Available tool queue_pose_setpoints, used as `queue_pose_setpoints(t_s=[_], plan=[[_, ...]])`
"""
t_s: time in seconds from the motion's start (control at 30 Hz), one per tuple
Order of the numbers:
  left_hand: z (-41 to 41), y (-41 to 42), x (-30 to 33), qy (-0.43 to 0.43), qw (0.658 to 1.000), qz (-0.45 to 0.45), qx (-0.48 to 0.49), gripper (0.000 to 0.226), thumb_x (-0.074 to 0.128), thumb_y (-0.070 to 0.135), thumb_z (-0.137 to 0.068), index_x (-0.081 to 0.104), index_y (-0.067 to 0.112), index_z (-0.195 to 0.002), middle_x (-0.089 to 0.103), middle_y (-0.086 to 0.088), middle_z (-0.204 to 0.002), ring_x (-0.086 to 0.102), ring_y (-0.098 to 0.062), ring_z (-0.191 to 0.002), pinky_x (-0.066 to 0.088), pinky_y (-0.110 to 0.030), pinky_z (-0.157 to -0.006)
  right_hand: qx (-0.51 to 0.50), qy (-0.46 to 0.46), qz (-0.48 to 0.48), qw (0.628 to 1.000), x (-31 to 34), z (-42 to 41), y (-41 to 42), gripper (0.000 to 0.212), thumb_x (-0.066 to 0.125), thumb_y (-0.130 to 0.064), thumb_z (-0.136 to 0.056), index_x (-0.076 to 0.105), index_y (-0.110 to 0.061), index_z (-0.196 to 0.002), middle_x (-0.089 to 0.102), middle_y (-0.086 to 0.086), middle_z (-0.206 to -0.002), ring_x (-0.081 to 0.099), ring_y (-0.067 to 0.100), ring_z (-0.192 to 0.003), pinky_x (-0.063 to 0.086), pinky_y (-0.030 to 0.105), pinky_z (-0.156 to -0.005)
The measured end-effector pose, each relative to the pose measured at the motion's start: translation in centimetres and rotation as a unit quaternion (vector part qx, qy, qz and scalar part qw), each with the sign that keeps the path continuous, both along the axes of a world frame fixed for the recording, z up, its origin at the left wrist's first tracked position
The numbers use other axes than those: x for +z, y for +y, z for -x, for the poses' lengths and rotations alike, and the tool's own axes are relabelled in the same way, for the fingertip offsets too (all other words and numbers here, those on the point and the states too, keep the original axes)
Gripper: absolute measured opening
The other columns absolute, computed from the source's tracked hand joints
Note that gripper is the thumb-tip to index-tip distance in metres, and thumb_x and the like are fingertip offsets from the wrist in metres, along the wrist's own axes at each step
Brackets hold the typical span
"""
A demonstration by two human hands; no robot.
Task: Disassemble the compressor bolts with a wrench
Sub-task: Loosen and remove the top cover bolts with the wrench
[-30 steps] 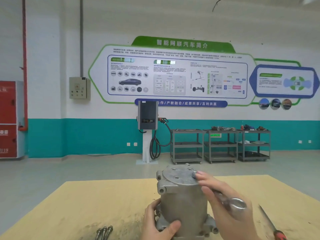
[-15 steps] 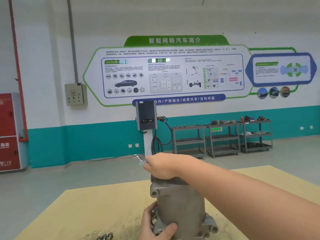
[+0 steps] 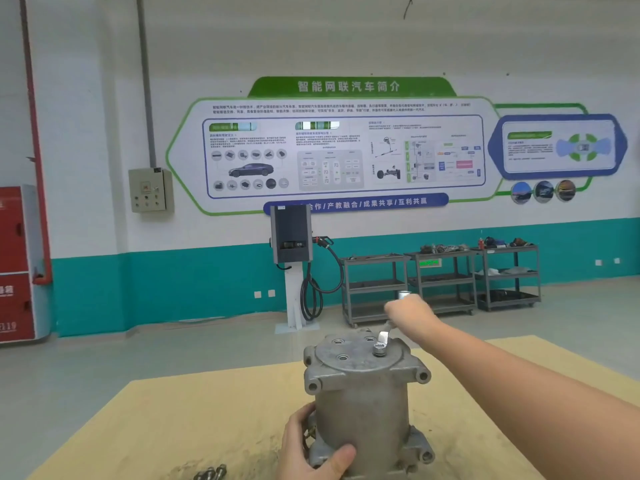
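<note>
A grey metal compressor (image 3: 362, 407) stands upright on the yellow table (image 3: 194, 420). My left hand (image 3: 308, 448) grips its lower left side near the base. My right hand (image 3: 408, 310) reaches over the far side and grips a silver wrench (image 3: 384, 336). The wrench's ring end sits on a bolt (image 3: 379, 349) at the right of the top plate. Three open bolt holes show in the plate to the left of it. A few removed bolts (image 3: 211, 472) lie on the table at the bottom edge.
The table's far edge runs just behind the compressor, with grey floor beyond. Against the far wall stand a charging post (image 3: 292, 265) and three metal carts (image 3: 443, 282). A red cabinet (image 3: 17, 261) is at the left.
My right hand swung with the wrench from the left of the compressor's top round to its far right side. The top plate shows again. The left hand kept its grip.
</note>
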State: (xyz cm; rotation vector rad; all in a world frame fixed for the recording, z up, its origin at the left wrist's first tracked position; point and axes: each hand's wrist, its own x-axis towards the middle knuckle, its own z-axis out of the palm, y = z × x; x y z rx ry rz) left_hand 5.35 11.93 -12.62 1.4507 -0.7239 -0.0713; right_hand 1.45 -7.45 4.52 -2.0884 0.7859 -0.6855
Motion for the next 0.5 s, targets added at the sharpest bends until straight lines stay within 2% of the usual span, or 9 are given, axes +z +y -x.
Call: queue_pose_setpoints(t_s=[0.03, 0.07, 0.1, 0.17, 0.23, 0.3, 0.4, 0.43, 0.5], plan=[[0.1, 0.0, -0.1, -0.001, 1.000, -0.002, 0.003, 0.100, 0.076, 0.052, -0.028, 0.052, 0.022, -0.120, 0.060, 0.001, -0.122, 0.057, -0.008, -0.110, 0.044, -0.010, -0.074, -0.031, -0.089, -0.071, 0.993, -1.1, 1.0, -0.6, 0.008, 0.047, -0.003, -0.089, 0.049, -0.003, -0.097, 0.049, 0.007, -0.080, 0.044, 0.016, -0.063, 0.036, 0.027, -0.055], [0.1, -0.1, -0.1, 0.000, 1.000, -0.003, 0.005, 0.097, 0.076, 0.053, -0.030, 0.051, 0.025, -0.119, 0.059, 0.002, -0.123, 0.058, -0.010, -0.111, 0.044, -0.012, -0.076, -0.045, -0.174, -0.133, 0.975, -2.0, 2.1, -1.0, 0.017, 0.049, -0.005, -0.088, 0.046, -0.003, -0.105, 0.057, 0.009, -0.084, 0.051, 0.017, -0.069, 0.042, 0.029, -0.063], [0.1, 0.0, -0.2, 0.002, 1.000, -0.001, 0.007, 0.094, 0.076, 0.053, -0.031, 0.051, 0.027, -0.118, 0.059, 0.003, -0.123, 0.058, -0.011, -0.112, 0.045, -0.013, -0.077, -0.042, -0.241, -0.175, 0.954, -2.9, 3.2, -1.2, 0.018, 0.049, -0.005, -0.088, 0.044, -0.005, -0.105, 0.065, 0.012, -0.091, 0.057, 0.018, -0.079, 0.046, 0.034, -0.077], [-0.2, -0.1, -0.4, 0.000, 1.000, 0.001, 0.011, 0.092, 0.076, 0.053, -0.032, 0.050, 0.028, -0.116, 0.058, 0.002, -0.124, 0.057, -0.012, -0.114, 0.044, -0.013, -0.078, -0.004, -0.331, -0.214, 0.919, -4.5, 5.2, -1.3, 0.008, 0.048, -0.003, -0.092, 0.047, -0.009, -0.098, 0.073, 0.009, -0.096, 0.064, 0.016, -0.096, 0.043, 0.039, -0.099], [-0.4, -0.2, -0.6, -0.010, 1.000, -0.011, 0.016, 0.092, 0.075, 0.056, -0.034, 0.049, 0.028, -0.118, 0.056, 0.004, -0.125, 0.056, -0.012, -0.115, 0.043, -0.013, -0.079, 0.039, -0.394, -0.225, 0.890, -5.3, 7.3, -0.4, 0.016, 0.047, 0.001, -0.093, 0.058, -0.010, -0.092, 0.075, 0.005, -0.093, 0.067, 0.019, -0.104, 0.045, 0.040, -0.103], [-0.6, -0.3, -0.8, -0.018, 0.999, -0.019, 0.024, 0.092, 0.074, 0.058, -0.035, 0.048, 0.029, -0.119, 0.056, 0.006, -0.125, 0.054, -0.010, -0.115, 0.043, -0.011, -0.079, 0.047, -0.427, -0.149, 0.890, -6.0, 9.5, 1.4, 0.028, 0.051, 0.002, -0.091, 0.072, -0.016, -0.085, 0.076, 0.000, -0.095, 0.069, 0.019, -0.102, 0.053, 0.040, -0.095], [-0.7, -0.2, -0.9, -0.018, 0.999, -0.019, 0.023, 0.093, 0.076, 0.058, -0.036, 0.048, 0.030, -0.120, 0.056, 0.006, -0.126, 0.054, -0.009, -0.116, 0.046, -0.019, -0.089, 0.080, -0.421, 0.020, 0.903, -7.1, 11.9, 5.0, 0.039, 0.056, 0.006, -0.089, 0.077, -0.027, -0.083, 0.075, -0.009, -0.101, 0.066, 0.040, -0.092, 0.058, 0.043, -0.081], [-0.8, -0.2, -0.9, -0.017, 0.999, -0.020, 0.020, 0.093, 0.077, 0.058, -0.036, 0.048, 0.030, -0.120, 0.056, 0.004, -0.126, 0.054, -0.010, -0.116, 0.047, -0.025, -0.094, 0.120, -0.413, 0.094, 0.898, -7.0, 12.3, 6.4, 0.043, 0.056, 0.009, -0.088, 0.077, -0.028, -0.083, 0.074, -0.011, -0.104, 0.066, 0.038, -0.095, 0.058, 0.034, -0.081], [-0.9, -0.3, -1.0, -0.012, 1.000, -0.018, 0.011, 0.092, 0.078, 0.056, -0.036, 0.049, 0.027, -0.119, 0.057, 0.001, -0.125, 0.054, -0.011, -0.116, 0.047, -0.032, -0.097, 0.211, -0.375, 0.267, 0.862, -6.4, 12.2, 8.6, 0.048, 0.054, 0.013, -0.077, 0.077, -0.026, -0.093, 0.072, -0.011, -0.111, 0.063, 0.012, -0.114, 0.046, 0.026, -0.101]])
